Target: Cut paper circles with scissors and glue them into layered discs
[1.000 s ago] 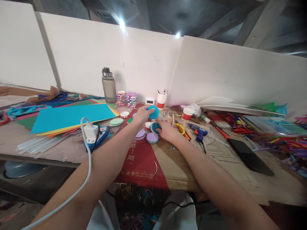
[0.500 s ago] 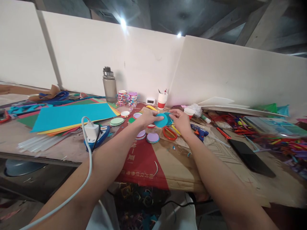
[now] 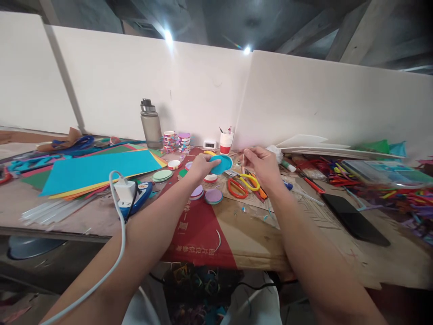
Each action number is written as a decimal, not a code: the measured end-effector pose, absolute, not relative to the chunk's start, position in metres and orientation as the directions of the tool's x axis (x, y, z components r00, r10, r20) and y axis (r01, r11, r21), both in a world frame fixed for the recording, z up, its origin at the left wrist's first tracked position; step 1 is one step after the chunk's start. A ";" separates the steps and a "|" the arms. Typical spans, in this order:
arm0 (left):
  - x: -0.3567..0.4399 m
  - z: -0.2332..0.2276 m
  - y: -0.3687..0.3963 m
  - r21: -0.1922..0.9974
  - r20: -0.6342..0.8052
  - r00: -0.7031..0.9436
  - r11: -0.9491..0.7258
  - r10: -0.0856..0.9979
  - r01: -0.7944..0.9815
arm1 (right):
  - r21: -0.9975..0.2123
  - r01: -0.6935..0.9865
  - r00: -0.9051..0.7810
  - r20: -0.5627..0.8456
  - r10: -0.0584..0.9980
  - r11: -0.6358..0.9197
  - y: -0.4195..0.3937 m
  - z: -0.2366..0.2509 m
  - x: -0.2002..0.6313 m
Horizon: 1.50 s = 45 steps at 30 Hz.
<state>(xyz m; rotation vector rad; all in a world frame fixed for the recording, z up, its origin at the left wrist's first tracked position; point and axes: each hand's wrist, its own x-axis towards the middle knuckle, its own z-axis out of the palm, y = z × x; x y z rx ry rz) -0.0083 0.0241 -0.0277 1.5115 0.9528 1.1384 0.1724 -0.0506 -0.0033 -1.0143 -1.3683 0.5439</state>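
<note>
Main risk: the blue disc (image 3: 222, 165) slipping, since the left hand (image 3: 201, 168) grips it just by its left side, thumb on top — the far edge has no support. A loose pinch would likely drop it onto the discs or scissors below; a hard squeeze could crease it, if it's as thin as it looks. Right hand (image 3: 265, 166) has thumb and fingertips pressed together, seemingly pinching a thin pale strip (image 3: 243, 159); too small to say what. That could get lost if the fingertips part. The right wrist could also catch the yellow-handled scissors (image 3: 250, 182) if it dips.

Position: disc at frame centre, tilted, raised over the surface (image 3: 250, 248), extending right from the left hand's fingertips. Right hand is to its right, near but apart — gap visible. Orange scissor handles (image 3: 237, 188) lie below and right of the disc, purple-topped discs (image 3: 214, 196) below it.
</note>
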 end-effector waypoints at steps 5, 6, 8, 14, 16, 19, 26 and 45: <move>-0.010 -0.025 0.026 0.970 0.164 0.269 -0.106 0.949 -0.217 | -0.854 0.332 -0.397 0.260 0.880 0.401 -0.073 0.005 0.164; -0.010 -0.025 0.027 0.963 0.155 0.293 -0.077 0.943 -0.259 | -0.807 0.408 -0.317 0.313 0.895 0.427 -0.072 0.003 0.162; -0.008 -0.024 0.027 0.947 0.144 0.326 -0.035 0.934 -0.320 | -0.688 0.554 -0.105 0.500 0.859 0.469 -0.064 -0.003 0.158; -0.001 -0.029 0.024 0.926 0.157 0.354 -0.013 0.922 -0.377 | -0.327 0.869 -0.004 0.747 0.665 0.372 -0.050 -0.016 0.153; 0.003 -0.031 0.021 0.930 0.166 0.356 -0.026 0.919 -0.367 | -0.257 0.909 -0.046 0.722 0.691 0.328 -0.050 -0.021 0.150; 0.009 -0.033 0.014 0.939 0.195 0.330 -0.079 0.923 -0.336 | -0.202 0.924 -0.103 0.686 0.721 0.324 -0.048 -0.026 0.148; 0.009 -0.030 0.009 0.957 0.245 0.254 -0.191 0.936 -0.220 | -0.328 0.891 0.011 0.706 0.708 0.314 -0.040 -0.029 0.155; 0.010 -0.026 0.007 0.908 0.130 0.451 0.077 0.883 -0.412 | -0.401 0.840 0.009 0.684 0.729 0.366 -0.035 -0.029 0.159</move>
